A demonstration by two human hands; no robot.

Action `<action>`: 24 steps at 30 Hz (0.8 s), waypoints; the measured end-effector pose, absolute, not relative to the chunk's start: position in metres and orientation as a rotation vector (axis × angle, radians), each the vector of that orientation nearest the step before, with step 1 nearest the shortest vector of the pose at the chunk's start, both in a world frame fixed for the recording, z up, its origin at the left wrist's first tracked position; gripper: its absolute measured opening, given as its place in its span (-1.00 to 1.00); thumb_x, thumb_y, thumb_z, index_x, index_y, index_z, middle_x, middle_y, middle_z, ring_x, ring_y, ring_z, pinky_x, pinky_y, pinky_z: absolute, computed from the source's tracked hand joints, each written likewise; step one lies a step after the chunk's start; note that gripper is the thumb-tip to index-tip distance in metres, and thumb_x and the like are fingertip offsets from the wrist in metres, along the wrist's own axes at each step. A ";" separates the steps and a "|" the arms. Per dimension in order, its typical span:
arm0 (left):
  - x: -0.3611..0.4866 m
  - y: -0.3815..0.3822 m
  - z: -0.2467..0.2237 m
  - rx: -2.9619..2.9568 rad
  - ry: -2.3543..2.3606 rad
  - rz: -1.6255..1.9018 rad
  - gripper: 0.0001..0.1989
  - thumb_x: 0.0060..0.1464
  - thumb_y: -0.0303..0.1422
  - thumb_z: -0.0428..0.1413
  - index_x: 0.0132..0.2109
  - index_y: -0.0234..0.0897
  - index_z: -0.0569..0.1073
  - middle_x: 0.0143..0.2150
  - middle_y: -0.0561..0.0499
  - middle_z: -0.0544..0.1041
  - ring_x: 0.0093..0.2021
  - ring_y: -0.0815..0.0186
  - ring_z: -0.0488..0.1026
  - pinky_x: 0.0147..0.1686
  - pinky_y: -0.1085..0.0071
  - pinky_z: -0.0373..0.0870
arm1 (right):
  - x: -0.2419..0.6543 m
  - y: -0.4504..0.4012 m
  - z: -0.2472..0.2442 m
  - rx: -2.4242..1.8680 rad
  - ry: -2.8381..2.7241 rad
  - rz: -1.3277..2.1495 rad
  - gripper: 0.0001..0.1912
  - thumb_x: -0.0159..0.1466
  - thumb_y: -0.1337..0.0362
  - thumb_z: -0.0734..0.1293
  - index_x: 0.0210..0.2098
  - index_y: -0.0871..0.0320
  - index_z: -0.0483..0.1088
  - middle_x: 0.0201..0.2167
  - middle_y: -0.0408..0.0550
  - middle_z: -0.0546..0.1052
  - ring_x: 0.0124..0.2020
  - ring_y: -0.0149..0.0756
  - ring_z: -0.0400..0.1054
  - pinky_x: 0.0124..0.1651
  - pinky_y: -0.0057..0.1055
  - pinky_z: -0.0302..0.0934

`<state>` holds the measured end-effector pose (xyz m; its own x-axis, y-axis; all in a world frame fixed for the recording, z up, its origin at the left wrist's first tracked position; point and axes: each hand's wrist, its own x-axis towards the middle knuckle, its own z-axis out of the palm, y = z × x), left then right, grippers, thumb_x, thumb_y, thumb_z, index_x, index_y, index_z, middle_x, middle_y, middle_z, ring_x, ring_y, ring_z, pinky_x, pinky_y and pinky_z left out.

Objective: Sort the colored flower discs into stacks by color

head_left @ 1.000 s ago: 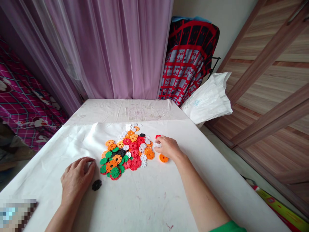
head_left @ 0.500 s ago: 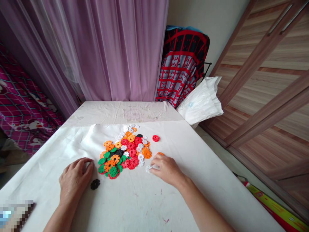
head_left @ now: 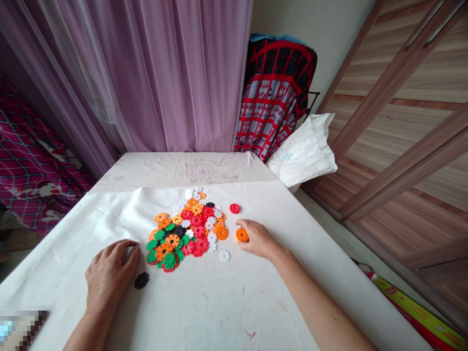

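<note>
My left hand (head_left: 111, 270) rests on the table left of a pile of flower-shaped plastic discs (head_left: 197, 222) in orange, green, red, black and white. Its fingers curve loosely, the thumb lies apart, and nothing shows in it. Near that thumb lies a single black disc (head_left: 142, 280). On the pile's right, my right hand (head_left: 258, 238) straddles an orange disc (head_left: 242, 235), thumb on the near side and forefinger on the far side, with a gap between forefinger and disc. A white disc (head_left: 224, 256) lies closer to me, and a red disc (head_left: 234, 208) farther off.
A white cloth covers the table (head_left: 204, 312). A pixelated object (head_left: 22, 326) lies at the near left corner. Beyond the far right edge is a white bag (head_left: 303, 153), before a red checked cloth (head_left: 270, 107). Curtains (head_left: 175, 73) hang behind; wooden cupboards (head_left: 398, 126) stand on the right.
My right hand has left the white disc and moved slightly right and away from me, around the orange disc. The white disc stays on the table. My left hand remains resting.
</note>
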<state>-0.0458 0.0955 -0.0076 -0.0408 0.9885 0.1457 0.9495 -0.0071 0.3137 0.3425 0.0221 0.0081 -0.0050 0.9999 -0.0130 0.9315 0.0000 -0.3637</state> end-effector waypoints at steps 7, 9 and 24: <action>-0.045 0.096 -0.008 2.081 2.133 0.486 -0.57 0.23 -0.11 -0.15 -0.07 -0.15 0.54 0.11 -0.14 0.52 0.14 -0.06 0.38 0.10 0.01 0.30 | 0.371 0.044 0.013 -2.258 -1.830 0.271 -0.44 0.15 0.25 0.36 0.15 0.18 0.29 -0.07 0.04 0.56 -0.08 -0.21 0.44 -0.02 -0.40 0.20; -0.045 0.096 -0.008 2.078 2.136 0.504 -0.62 0.21 -0.13 -0.11 -0.08 -0.13 0.55 0.09 -0.13 0.53 0.14 -0.06 0.38 0.10 0.00 0.31 | 0.372 0.048 0.009 -2.258 -1.841 0.262 -0.44 0.16 0.26 0.36 0.15 0.18 0.29 -0.06 0.04 0.55 -0.06 -0.21 0.43 -0.01 -0.40 0.19; -0.043 0.094 -0.006 2.063 2.131 0.520 -0.62 0.23 -0.13 -0.13 -0.09 -0.12 0.54 0.10 -0.11 0.52 0.16 -0.04 0.36 0.13 0.02 0.28 | 0.292 -0.004 0.012 -1.906 -1.910 0.294 -0.88 0.18 0.20 0.41 -0.28 0.04 0.46 -0.21 -0.12 0.57 -0.16 -0.28 0.43 -0.08 -0.40 0.24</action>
